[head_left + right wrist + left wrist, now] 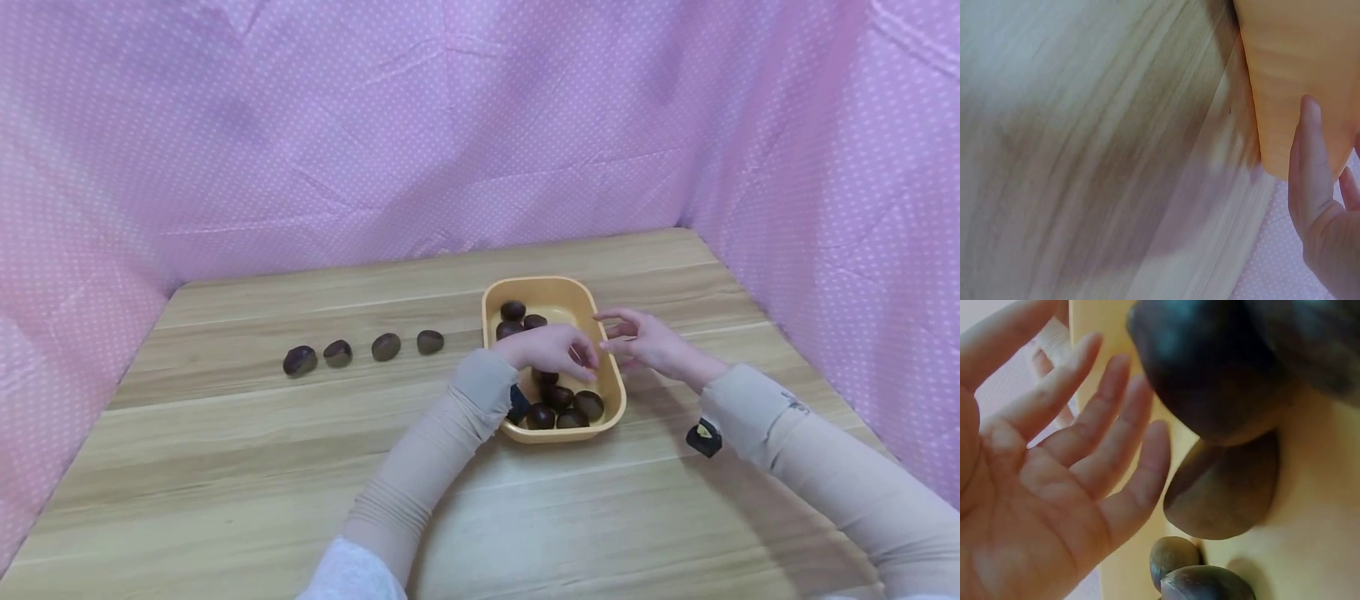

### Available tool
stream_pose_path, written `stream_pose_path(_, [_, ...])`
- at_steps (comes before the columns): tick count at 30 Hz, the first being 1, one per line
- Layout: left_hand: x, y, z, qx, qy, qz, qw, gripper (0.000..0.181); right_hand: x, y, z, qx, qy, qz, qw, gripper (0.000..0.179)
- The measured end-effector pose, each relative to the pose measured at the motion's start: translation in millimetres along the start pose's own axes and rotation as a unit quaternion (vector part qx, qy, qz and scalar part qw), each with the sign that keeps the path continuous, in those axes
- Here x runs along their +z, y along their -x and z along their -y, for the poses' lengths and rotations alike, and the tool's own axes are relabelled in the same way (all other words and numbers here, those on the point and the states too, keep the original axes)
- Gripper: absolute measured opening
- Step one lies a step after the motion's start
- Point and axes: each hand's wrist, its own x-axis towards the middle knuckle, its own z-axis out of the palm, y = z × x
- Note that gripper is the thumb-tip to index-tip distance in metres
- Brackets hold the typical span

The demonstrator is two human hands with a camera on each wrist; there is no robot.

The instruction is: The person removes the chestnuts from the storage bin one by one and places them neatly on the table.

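Note:
A yellow plastic tray (617, 408) holds several dark brown chestnuts (588, 406). My left hand (553, 348) hangs over the tray, its fingers loosely bent. In the left wrist view its bare palm (1041, 506) faces the camera, with big, close chestnuts (1225, 487) beside the fingertips. At the tray's right rim is my right hand (648, 343), fingers spread and holding nothing. From the right wrist, one of its fingers (1311, 156) overlaps the tray's outer wall (1297, 69). Part of the tray's contents is hidden under the left hand and wrist.
Left of the tray, several chestnuts (386, 347) lie in a spaced row on the wood-grain table (247, 467). Pink dotted cloth (450, 125) hangs behind the table and along its sides. A dark wrist device (703, 437) sits under the right sleeve.

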Motion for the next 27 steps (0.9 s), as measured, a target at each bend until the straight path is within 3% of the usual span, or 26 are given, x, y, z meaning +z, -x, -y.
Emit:
stream_pose_path(7, [6.4,0.7,-2.5,-0.011,-0.003,0.058,0.9983,0.035,1,1.3,1,0.005,0.001,-0.002,1.0000,0.058])
stream_pose_path(15, [9.8,0.4,-3.3,-0.012,-0.022,0.092,0.9954,0.042,2,1.8,2,-0.004,-0.003,-0.002,1.0000,0.059])
stream_pose_path(27, [13.6,-2.7,0.6,-0.009,-0.013,0.128,0.9916,0.044,2,1.0,-1,-0.003,-0.001,-0.003,1.0000,0.059])
